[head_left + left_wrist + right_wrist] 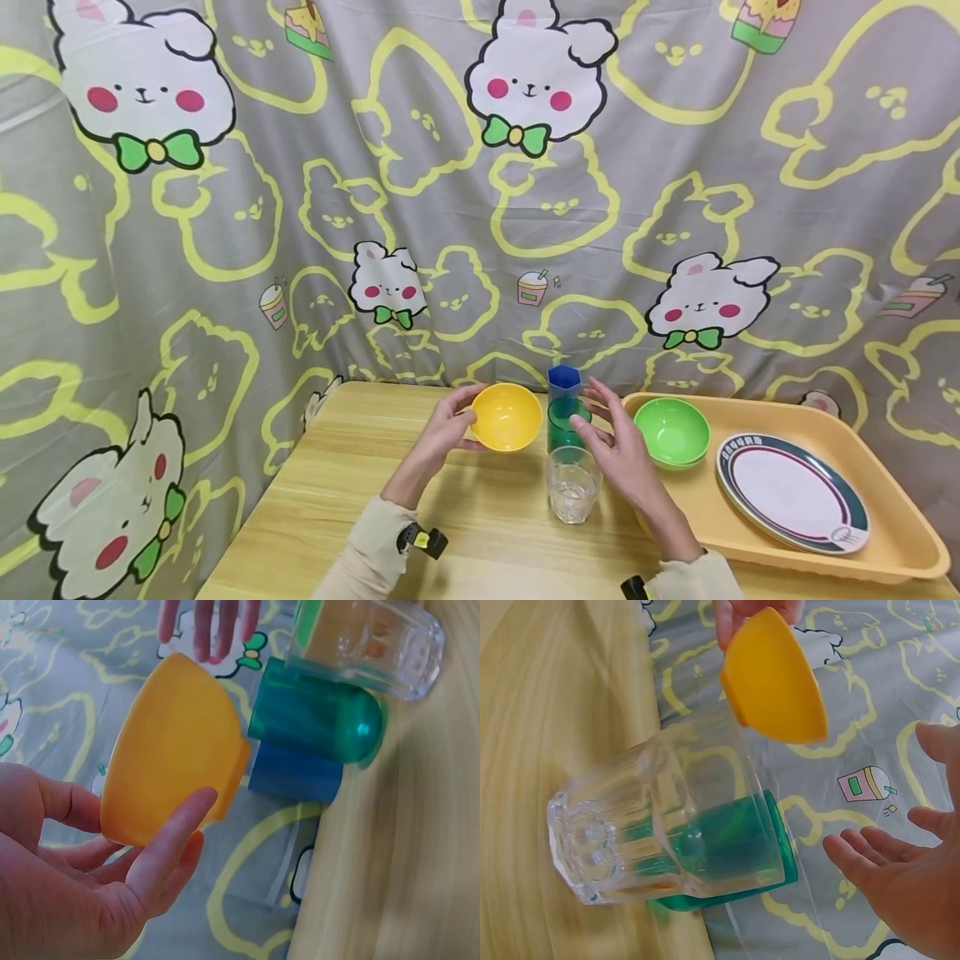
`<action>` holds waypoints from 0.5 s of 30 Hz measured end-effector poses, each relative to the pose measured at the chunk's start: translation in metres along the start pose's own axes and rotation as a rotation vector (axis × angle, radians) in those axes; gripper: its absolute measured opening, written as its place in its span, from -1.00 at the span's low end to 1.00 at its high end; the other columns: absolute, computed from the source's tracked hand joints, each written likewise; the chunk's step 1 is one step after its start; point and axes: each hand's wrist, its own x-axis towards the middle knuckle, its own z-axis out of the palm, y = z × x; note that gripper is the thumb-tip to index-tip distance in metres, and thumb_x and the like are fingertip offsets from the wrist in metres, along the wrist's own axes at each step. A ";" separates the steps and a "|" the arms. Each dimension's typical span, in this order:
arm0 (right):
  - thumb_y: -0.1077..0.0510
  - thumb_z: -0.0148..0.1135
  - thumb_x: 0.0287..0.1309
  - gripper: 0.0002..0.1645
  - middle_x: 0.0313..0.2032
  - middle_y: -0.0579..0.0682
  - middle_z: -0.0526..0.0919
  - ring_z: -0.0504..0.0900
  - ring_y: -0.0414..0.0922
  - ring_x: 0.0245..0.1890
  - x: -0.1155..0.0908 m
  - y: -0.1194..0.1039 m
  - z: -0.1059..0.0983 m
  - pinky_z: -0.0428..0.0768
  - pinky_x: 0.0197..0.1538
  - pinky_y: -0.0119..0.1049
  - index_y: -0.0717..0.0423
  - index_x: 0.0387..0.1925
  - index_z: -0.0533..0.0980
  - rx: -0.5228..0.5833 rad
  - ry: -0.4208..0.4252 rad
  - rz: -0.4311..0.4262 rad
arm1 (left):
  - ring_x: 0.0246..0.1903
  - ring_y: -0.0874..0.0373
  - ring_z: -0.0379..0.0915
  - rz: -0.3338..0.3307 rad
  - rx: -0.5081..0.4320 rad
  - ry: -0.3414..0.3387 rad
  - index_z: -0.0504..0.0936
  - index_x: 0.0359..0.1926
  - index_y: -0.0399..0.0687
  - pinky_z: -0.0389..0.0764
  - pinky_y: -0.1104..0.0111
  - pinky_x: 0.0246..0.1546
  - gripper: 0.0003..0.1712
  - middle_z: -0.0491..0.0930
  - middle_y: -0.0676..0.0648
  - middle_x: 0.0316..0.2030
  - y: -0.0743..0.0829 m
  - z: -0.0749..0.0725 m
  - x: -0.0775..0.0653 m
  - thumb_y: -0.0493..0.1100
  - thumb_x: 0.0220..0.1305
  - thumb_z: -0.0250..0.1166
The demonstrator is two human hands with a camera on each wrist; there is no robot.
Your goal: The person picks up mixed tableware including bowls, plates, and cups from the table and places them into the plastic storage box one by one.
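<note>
My left hand [447, 423] holds a yellow bowl [507, 418] by its left side, lifted above the table; in the left wrist view the thumb and fingers pinch its wall and base. My right hand [617, 435] has its fingers spread and holds nothing, beside a row of cups. That row runs from a blue cup [564, 382] at the back, through a green cup [558, 427], to a clear glass [573, 492] in front. In the right wrist view the clear glass [660, 817] overlaps the green cup.
An orange tray [795, 558] lies on the right of the wooden table [330, 492]. It carries a light green bowl [672, 433] and a stack of plates [795, 492] with dark green rims. A patterned curtain [450, 200] hangs behind and to the left.
</note>
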 end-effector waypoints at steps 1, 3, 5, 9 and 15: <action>-0.10 0.22 0.46 -0.18 0.41 0.21 0.36 0.42 0.19 0.37 0.000 0.000 0.000 0.49 0.30 0.14 -0.04 0.58 0.12 0.002 -0.001 -0.001 | 0.02 -0.12 0.57 0.001 0.002 0.000 0.42 0.40 -0.23 0.78 0.01 -0.30 -0.42 0.39 -0.32 0.33 0.000 0.002 0.000 -0.40 0.37 0.00; -0.09 0.22 0.45 -0.18 0.41 0.22 0.36 0.43 0.19 0.36 0.000 0.001 0.001 0.49 0.30 0.15 -0.04 0.57 0.13 0.008 -0.004 -0.003 | 0.02 -0.11 0.57 -0.001 0.001 0.000 0.43 0.40 -0.22 0.78 0.00 -0.30 -0.42 0.40 -0.31 0.33 0.001 0.006 0.000 -0.40 0.36 0.01; -0.07 0.23 0.45 -0.19 0.40 0.22 0.36 0.43 0.20 0.36 0.000 0.002 0.001 0.49 0.30 0.17 -0.02 0.57 0.14 0.013 -0.010 -0.005 | 0.01 -0.10 0.57 -0.003 -0.002 0.001 0.43 0.40 -0.22 0.77 -0.03 -0.28 -0.41 0.40 -0.31 0.33 0.002 0.009 0.000 -0.41 0.35 0.01; -0.02 0.24 0.45 -0.20 0.39 0.25 0.38 0.44 0.24 0.35 -0.001 0.003 0.001 0.49 0.28 0.22 0.01 0.56 0.15 0.033 -0.015 -0.010 | 0.01 -0.09 0.57 -0.003 -0.014 -0.013 0.43 0.41 -0.21 0.75 -0.10 -0.23 -0.40 0.40 -0.30 0.33 0.002 0.017 0.001 -0.41 0.36 0.01; 0.01 0.25 0.45 -0.21 0.38 0.25 0.39 0.46 0.24 0.33 -0.002 0.003 0.001 0.52 0.26 0.23 -0.01 0.56 0.16 0.063 -0.030 -0.017 | 0.04 -0.09 0.56 0.003 -0.048 -0.042 0.43 0.41 -0.21 0.76 -0.06 -0.26 -0.39 0.41 -0.28 0.33 0.005 0.028 0.000 -0.42 0.33 0.01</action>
